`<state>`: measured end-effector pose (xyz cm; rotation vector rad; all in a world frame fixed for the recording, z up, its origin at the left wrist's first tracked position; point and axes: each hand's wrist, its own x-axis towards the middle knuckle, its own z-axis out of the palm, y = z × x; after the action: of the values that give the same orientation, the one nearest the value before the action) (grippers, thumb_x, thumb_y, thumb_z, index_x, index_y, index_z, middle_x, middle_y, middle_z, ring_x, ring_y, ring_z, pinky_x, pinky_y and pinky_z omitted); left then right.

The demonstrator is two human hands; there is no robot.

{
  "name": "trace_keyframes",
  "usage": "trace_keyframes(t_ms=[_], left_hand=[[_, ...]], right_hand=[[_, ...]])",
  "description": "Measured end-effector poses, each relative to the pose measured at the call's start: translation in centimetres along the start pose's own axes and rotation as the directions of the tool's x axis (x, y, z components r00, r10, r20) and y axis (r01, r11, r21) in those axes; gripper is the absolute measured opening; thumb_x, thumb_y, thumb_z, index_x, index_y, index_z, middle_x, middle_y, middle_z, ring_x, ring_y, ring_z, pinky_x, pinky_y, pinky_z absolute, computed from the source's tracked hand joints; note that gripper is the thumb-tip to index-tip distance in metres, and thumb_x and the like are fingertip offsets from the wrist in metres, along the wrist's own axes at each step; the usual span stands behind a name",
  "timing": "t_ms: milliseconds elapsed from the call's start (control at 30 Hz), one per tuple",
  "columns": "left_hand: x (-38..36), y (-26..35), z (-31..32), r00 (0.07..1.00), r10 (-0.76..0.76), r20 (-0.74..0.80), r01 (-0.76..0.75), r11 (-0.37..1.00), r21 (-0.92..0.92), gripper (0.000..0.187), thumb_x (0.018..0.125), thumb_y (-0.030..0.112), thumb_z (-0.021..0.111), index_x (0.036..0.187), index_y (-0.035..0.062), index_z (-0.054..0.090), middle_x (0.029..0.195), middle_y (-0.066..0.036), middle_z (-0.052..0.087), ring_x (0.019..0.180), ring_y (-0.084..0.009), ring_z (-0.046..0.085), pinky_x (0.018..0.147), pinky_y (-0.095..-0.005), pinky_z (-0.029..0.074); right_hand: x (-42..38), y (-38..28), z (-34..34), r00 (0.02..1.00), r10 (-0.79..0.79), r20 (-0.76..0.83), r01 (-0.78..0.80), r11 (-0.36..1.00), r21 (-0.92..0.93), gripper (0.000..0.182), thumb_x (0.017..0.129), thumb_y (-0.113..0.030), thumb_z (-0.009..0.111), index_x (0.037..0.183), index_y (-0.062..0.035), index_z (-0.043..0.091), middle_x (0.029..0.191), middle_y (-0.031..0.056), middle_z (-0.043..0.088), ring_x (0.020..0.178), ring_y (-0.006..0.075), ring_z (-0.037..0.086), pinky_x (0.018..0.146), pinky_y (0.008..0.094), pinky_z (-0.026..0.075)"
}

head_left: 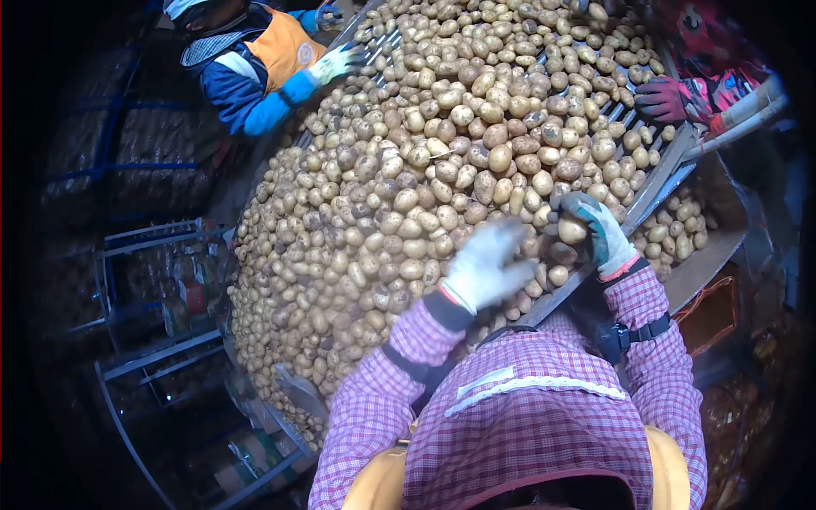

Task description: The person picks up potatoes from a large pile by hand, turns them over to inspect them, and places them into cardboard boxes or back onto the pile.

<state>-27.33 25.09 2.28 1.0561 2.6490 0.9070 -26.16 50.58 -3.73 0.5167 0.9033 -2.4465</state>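
From where I stand, a broad heap of potatoes fills the middle of the frame, reaching from the top edge down to the lower left, over a slatted metal table whose bars show at upper right. The person's right hand, right of centre in a pale glove with a teal patch, is curled round a pale potato, pinching it between thumb and fingers just above the heap, beside the table's edge. The left hand, in a white glove, is blurred over the near side of the heap, its fingers spread; I cannot tell whether it touches the potatoes under it. Both arms wear purple checked sleeves, and a matching checked hood fills the bottom centre. At upper left, a co-worker in an orange apron has a white-gloved hand at the heap's far edge. At upper right, another co-worker's pink-gloved hand is at the table's edge, near a pale pipe. Below that, more potatoes lie in a wooden-looking bin, and a metal frame stands at lower left
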Motion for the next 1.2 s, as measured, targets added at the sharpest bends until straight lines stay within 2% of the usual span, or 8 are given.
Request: trace_keyframes(t_ms=[67,267,333,400,600,733,967,1200], left_hand=[[3.2,-2.3,-1.0,0.927,-0.37,-0.065,0.357,0.921,-0.155,0.05,0.086,0.032,0.071,0.126,0.0035,0.064,0.129,-0.022,0.063,0.119,-0.0407,0.059,0.103,-0.0492,0.048],[11.4,-9.1,2.3,0.959,-0.265,-0.103,0.284,0.916,0.285,0.057,0.086,0.027,0.068,0.139,0.007,0.058,0.127,-0.021,0.063,0.116,-0.0409,0.06,0.102,-0.0491,0.049],[12.2,-10.3,2.4,0.926,-0.365,-0.096,0.364,0.931,-0.031,0.056,0.087,0.022,0.068,0.139,0.0049,0.059,0.122,-0.019,0.067,0.11,-0.0364,0.065,0.1,-0.0447,0.052],[11.5,-6.8,-0.3,0.701,-0.677,0.224,0.506,0.251,-0.826,0.045,0.09,0.016,0.067,0.133,0.0022,0.064,0.119,-0.013,0.07,0.103,-0.0282,0.069,0.086,-0.0373,0.059],[4.6,-2.6,-1.6,0.685,-0.54,0.49,0.407,-0.275,-0.871,0.038,0.105,0.022,0.055,0.138,0.0036,0.059,0.123,-0.013,0.068,0.105,-0.0251,0.069,0.088,-0.0385,0.061],[0.8,0.2,1.9,0.944,-0.327,0.035,0.296,0.8,-0.522,0.043,0.102,0.016,0.057,0.143,0.0017,0.057,0.143,-0.02,0.058,0.137,-0.0339,0.052,0.115,-0.0409,0.042],[-7.0,-0.7,-2.2,0.855,-0.512,-0.082,0.376,0.721,-0.582,0.04,0.101,0.01,0.059,0.139,-0.0011,0.059,0.143,-0.017,0.06,0.137,-0.0258,0.053,0.116,-0.036,0.04],[-18.1,-5.7,-8.9,0.495,-0.791,-0.359,0.459,0.589,-0.665,0.034,0.102,0.007,0.058,0.134,-0.0051,0.059,0.126,-0.011,0.066,0.112,-0.0164,0.062,0.099,-0.0282,0.05]], right_hand=[[-0.9,-0.1,-0.8,1.0,-0.007,-0.017,0.006,0.997,-0.079,0.039,0.098,-0.023,0.065,0.129,0.0006,0.061,0.103,0.0122,0.068,0.095,0.0237,0.071,0.076,0.0361,0.062],[-2.7,1.2,-1.1,0.992,-0.086,-0.089,0.083,0.996,-0.045,0.034,0.093,-0.008,0.061,0.124,0.0062,0.062,0.091,0.0121,0.068,0.078,0.0218,0.07,0.07,0.0325,0.062],[-3.2,1.3,-0.4,0.986,-0.116,-0.122,0.105,0.99,-0.097,0.034,0.096,-0.015,0.06,0.124,0.0052,0.064,0.082,0.0085,0.067,0.066,0.0205,0.069,0.06,0.03,0.059],[-3.9,0.9,-0.4,0.996,-0.053,-0.078,0.045,0.994,-0.103,0.039,0.1,-0.023,0.058,0.129,0.0026,0.062,0.089,0.0103,0.069,0.067,0.0194,0.069,0.058,0.0301,0.059],[-3.0,1.6,3.6,0.998,-0.049,0.045,0.057,0.981,-0.185,0.044,0.106,-0.034,0.052,0.137,-0.0035,0.058,0.107,0.0138,0.07,0.066,0.0167,0.069,0.057,0.028,0.057],[0.2,7.2,1.9,0.964,-0.233,0.13,0.261,0.922,-0.286,0.035,0.103,-0.025,0.06,0.127,0.0003,0.064,0.11,0.008,0.07,0.08,0.0145,0.069,0.068,0.0275,0.058],[-7.4,0.8,0.0,0.993,0.002,-0.121,-0.021,0.988,-0.155,0.038,0.096,-0.028,0.063,0.121,0.0003,0.065,0.105,0.0123,0.071,0.085,0.0197,0.071,0.075,0.0301,0.059],[-13.6,-9.8,-11.7,0.563,-0.774,-0.289,0.016,0.36,-0.933,0.048,0.099,-0.03,0.067,0.14,-0.0048,0.06,0.132,0.0102,0.064,0.119,0.0178,0.061,0.103,0.0319,0.048]])
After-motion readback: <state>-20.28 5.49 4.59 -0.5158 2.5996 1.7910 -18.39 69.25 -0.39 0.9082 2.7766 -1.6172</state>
